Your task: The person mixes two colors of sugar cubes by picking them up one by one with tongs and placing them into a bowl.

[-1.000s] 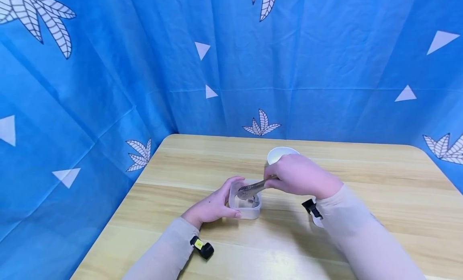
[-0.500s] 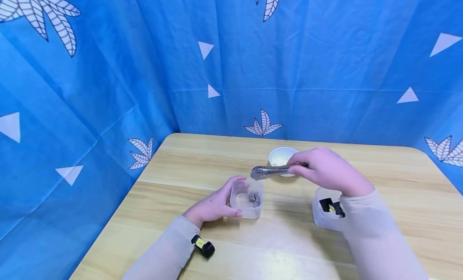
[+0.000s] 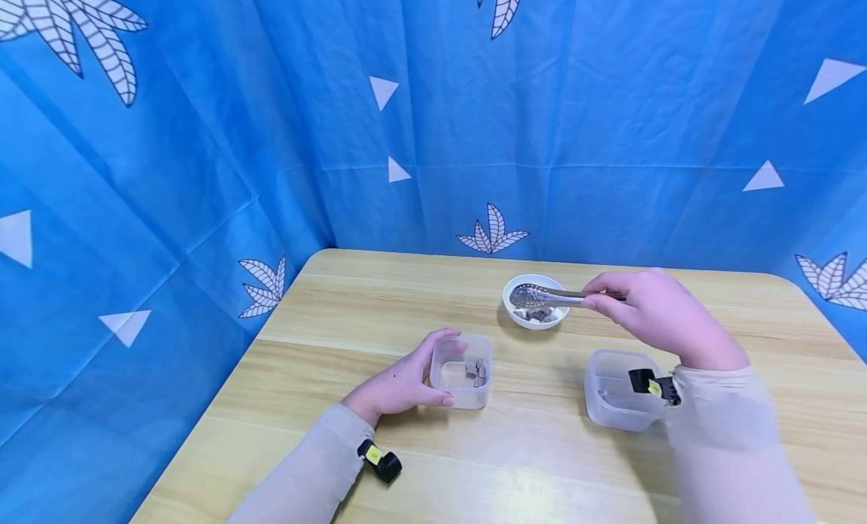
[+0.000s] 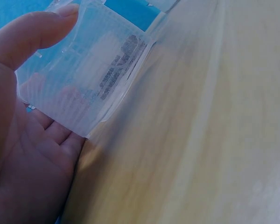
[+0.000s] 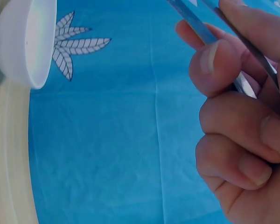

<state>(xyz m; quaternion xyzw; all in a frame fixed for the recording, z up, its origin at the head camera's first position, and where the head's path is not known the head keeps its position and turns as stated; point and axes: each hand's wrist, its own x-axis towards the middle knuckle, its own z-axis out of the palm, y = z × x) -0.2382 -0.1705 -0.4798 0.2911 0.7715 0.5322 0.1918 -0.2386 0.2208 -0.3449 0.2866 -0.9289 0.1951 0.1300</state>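
Observation:
My left hand grips a clear plastic container by its left side, thumb at the near wall and fingers round the far one. Several small grey-brown cubes lie inside it, toward the right. In the left wrist view the same container stands on the wood, thumb near its rim. My right hand holds metal tongs by the handles, with their perforated heads over the white bowl. Dark and whitish pieces show in that bowl. The right wrist view shows fingers curled round the tong handles.
A second clear plastic container stands at the right, partly under my right wrist, with something small inside. The wooden table ends at the back against a blue curtain with leaf prints.
My right hand has carried the tongs from inside the left container up and rightward to over the white bowl. The right container has come into view. My left hand keeps its hold.

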